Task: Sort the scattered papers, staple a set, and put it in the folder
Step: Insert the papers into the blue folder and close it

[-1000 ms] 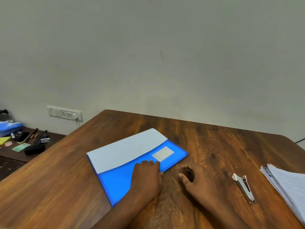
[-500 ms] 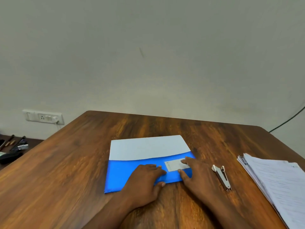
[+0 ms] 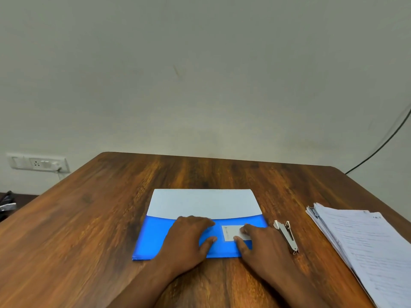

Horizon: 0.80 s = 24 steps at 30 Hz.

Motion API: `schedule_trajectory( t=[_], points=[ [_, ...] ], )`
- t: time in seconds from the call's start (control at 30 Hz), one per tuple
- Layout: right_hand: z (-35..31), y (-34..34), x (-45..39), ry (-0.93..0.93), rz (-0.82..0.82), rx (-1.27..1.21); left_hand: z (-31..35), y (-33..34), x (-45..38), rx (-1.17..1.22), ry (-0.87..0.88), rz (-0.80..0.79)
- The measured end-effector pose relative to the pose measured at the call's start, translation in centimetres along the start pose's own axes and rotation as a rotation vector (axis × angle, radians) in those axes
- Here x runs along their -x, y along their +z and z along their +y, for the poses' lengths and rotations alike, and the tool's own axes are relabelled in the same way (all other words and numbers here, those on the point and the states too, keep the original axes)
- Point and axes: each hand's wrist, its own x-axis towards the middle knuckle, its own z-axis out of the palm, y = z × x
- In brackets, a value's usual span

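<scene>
A blue folder [image 3: 155, 238] with a pale flap and a white label lies square in front of me on the wooden table [image 3: 89, 218]. My left hand [image 3: 189, 238] rests flat on the folder's middle, fingers straight. My right hand [image 3: 260, 243] lies on the folder's right end, fingertips on the label. A small silver stapler [image 3: 287, 236] lies on the table just right of the folder, beside my right hand. A stack of printed papers [image 3: 360, 247] sits at the right edge of the table.
A plain wall stands behind the table. A switch and socket plate [image 3: 36, 163] is on the wall at left, a black cable [image 3: 382, 145] hangs at right. A low side surface with dark items [image 3: 6, 204] shows at far left.
The folder has turned from a slant to lie square to me and sits nearer the stapler. My right hand moved from the bare table onto the folder's label end. The view swung left.
</scene>
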Motion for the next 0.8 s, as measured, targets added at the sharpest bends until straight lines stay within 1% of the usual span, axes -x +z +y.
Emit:
schedule_trajectory(
  t=[0.1, 0.23, 0.3, 0.37, 0.5, 0.57, 0.8],
  points=[
    [0.0, -0.3, 0.4, 0.007, -0.012, 0.038, -0.5, -0.2, -0.9, -0.047, -0.066, 0.042],
    [-0.4, -0.5, 1.1, 0.018, -0.01, 0.066, -0.3, -0.1, -1.8, -0.231, -0.256, 0.032],
    [-0.7, -0.6, 1.3, 0.01, -0.019, 0.1, 0.1, 0.1, -1.7, -0.272, -0.309, 0.05],
    [-1.0, -0.7, 1.5, 0.004, -0.034, 0.115, 0.3, 0.4, -1.6, -0.244, -0.328, 0.062],
    [-1.0, -1.1, 1.9, 0.016, -0.041, 0.092, -0.4, 0.6, -1.8, -0.261, -0.323, -0.04],
    [-1.0, -1.0, 2.1, 0.032, -0.025, 0.08, -0.8, 0.4, -1.7, -0.263, -0.317, -0.062],
    [-1.4, -0.3, 2.0, 0.057, 0.01, 0.097, -1.0, -0.1, -1.1, -0.334, -0.3, -0.034]
  ],
)
